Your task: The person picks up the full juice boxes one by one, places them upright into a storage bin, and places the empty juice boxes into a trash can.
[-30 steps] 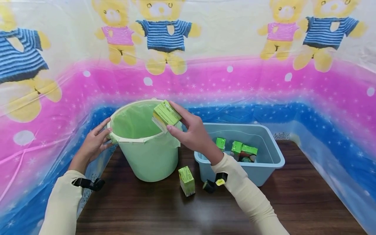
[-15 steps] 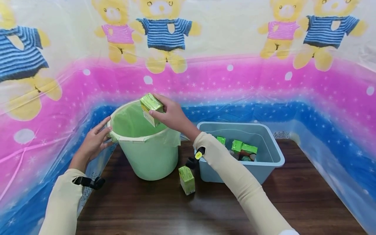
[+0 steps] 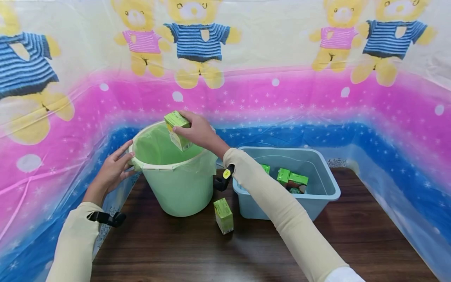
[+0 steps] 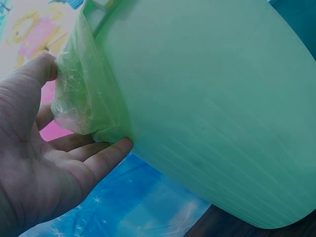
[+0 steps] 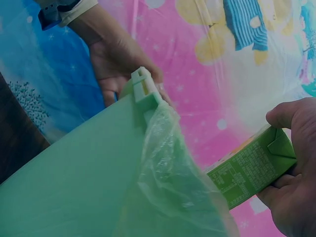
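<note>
My right hand (image 3: 201, 131) grips a small green drink carton (image 3: 179, 135), thumb on one side and fingers on the other, over the mouth of a light green bucket (image 3: 179, 196). In the right wrist view the carton (image 5: 254, 165) overlaps the bag's edge, with fine print on its side. A thin green plastic bag (image 4: 89, 94) lines the bucket and folds over its rim. My left hand (image 3: 112, 170) rests at the rim's left side; its fairly straight fingers touch the bucket wall (image 4: 212, 98) and bag in the left wrist view. Another green carton (image 3: 223, 216) stands on the table.
Right of the bucket stands a blue-grey plastic bin (image 3: 322, 188) with several green-topped cartons (image 3: 297, 182) in it. The dark wooden table (image 3: 169, 250) runs beneath. A patterned cloth (image 3: 253, 90) with bears walls off the back and sides.
My right hand has carried its carton leftward, from the bucket's right rim to over its mouth, slowing lately. The carton has turned more upright. My left hand has stayed at the rim.
</note>
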The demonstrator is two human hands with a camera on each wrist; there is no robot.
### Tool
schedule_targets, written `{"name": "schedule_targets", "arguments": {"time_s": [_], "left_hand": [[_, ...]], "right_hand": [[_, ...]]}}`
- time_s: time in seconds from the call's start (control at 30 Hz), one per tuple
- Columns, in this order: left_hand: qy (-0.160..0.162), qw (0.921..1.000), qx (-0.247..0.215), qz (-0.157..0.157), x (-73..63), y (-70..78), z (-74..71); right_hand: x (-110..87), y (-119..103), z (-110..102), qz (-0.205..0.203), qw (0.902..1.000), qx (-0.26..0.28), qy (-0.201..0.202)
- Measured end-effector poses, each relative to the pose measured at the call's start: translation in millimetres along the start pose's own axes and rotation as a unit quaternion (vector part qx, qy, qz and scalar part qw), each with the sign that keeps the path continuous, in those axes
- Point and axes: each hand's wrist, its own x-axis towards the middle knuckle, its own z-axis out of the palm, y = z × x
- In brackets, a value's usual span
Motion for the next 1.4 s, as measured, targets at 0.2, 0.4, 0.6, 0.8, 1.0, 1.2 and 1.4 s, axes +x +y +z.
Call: {"name": "schedule_targets", "arguments": {"time_s": [0.2,0.4,0.6,0.8,1.0,1.2,1.4], "left_hand": [[-0.002,1.0,0.003,-0.005,0.8,-4.7,0.6],[-0.001,0.9999,0.003,-0.014,1.4,-6.8,1.4],[-0.001,0.9999,0.006,-0.01,2.4,-5.5,1.9],[-0.001,1.0,0.003,-0.009,1.8,-4.8,0.7],[0.002,1.0,0.002,-0.008,1.0,-3.8,-0.8],[-0.003,1.0,0.005,0.0,0.1,-3.8,-1.5],[-0.002,1.0,-0.002,0.001,0.7,-1.6,-1.0]], "right_hand": [[-1.5,6.9,6.8,0.002,0.9999,0.002,-0.01],[-5.2,15.0,8.4,0.01,0.9998,0.0,-0.02],[-6.4,18.0,6.8,0.015,0.9992,0.022,-0.028],[-9.1,14.6,1.1,0.018,0.9984,0.048,-0.025],[-14.3,9.2,-10.2,0.007,0.995,0.1,0.002],[-27.5,-5.1,-30.9,-0.036,0.9845,0.165,0.048],[-47.3,-22.8,-56.4,-0.102,0.9614,0.241,0.084]]}}
